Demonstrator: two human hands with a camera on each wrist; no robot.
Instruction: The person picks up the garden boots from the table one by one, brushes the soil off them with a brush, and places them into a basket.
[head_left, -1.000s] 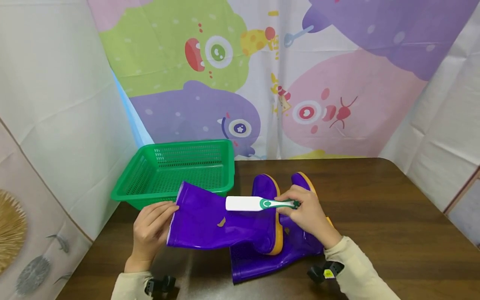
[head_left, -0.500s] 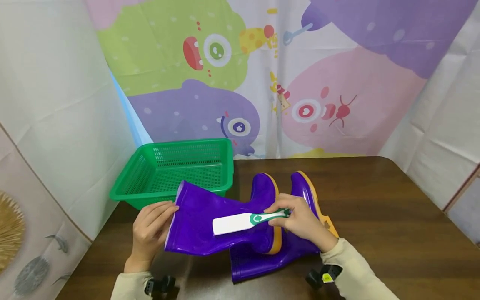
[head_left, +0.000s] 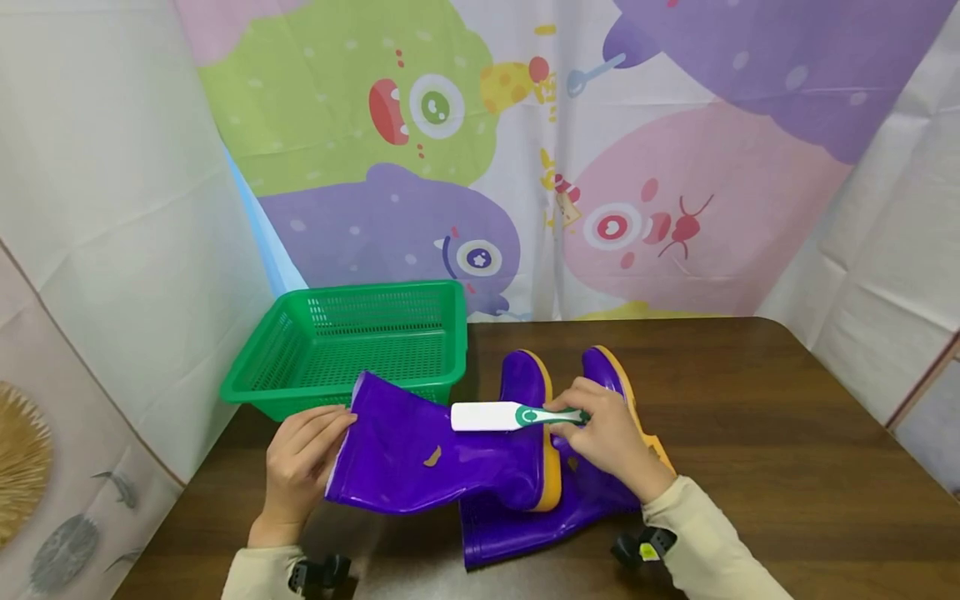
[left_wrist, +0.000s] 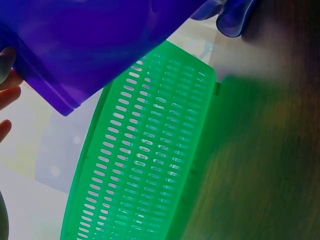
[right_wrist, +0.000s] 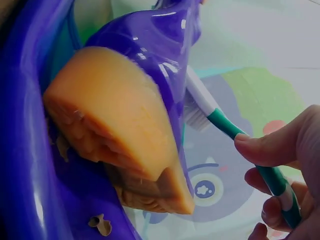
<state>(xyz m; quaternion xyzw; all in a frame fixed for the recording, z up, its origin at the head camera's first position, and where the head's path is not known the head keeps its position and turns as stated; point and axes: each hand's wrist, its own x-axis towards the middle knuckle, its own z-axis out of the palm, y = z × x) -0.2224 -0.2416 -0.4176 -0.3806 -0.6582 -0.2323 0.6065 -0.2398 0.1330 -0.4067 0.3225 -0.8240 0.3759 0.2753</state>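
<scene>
**Brush on a purple rain boot**

Right hand (head_left: 609,440) curled round the green handle of a white-headed brush (head_left: 512,415), thumb and fingers pinching it, bristles laid against the upper purple rain boot (head_left: 442,450) near its ankle. Left hand (head_left: 300,462) at the open top of that boot's shaft, fingers fairly straight and pressed against the rim, steadying it. Boot lying on its side across the dark wooden worktop (head_left: 750,467), shaft toward the left, orange-edged sole toward the right. Small tan smear (head_left: 432,456) on the shaft. Second purple rain boot (head_left: 540,517) partly beneath the first, toe pointing away. Green perforated basket (head_left: 300,379) just behind the shaft's opening, at the worktop's far left. Cartoon-monster curtain (head_left: 637,167) hanging behind.
</scene>
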